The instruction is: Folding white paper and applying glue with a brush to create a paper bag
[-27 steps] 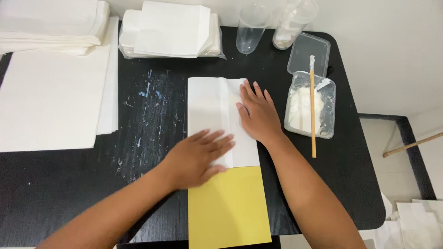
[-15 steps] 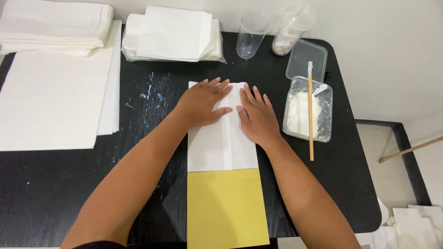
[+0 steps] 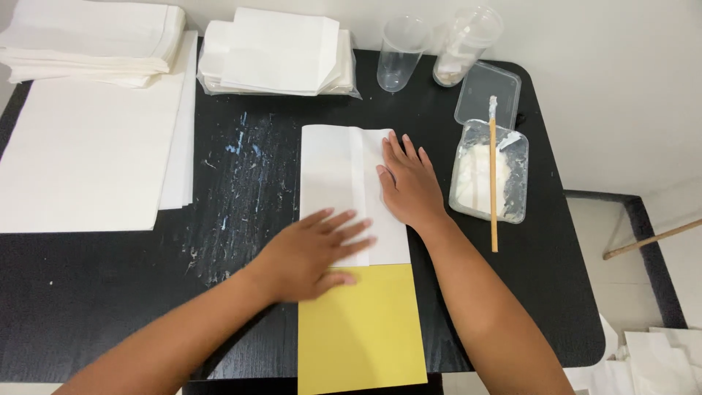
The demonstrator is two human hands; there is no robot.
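At table centre, a folded white paper [image 3: 344, 190] is laid over a yellow sheet [image 3: 362, 329]. The left hand [image 3: 311, 252] is pressed flat at its 6 o'clock end, fingers spread; the right hand [image 3: 409, 183] is pressed flat at 3 o'clock, fingers slightly apart. A glue tub [image 3: 488, 172] with stick [image 3: 493, 183] is set at 3 o'clock.

Matt white folded paper [image 3: 344, 190] lies on a scuffed black wooden table [image 3: 241, 183].
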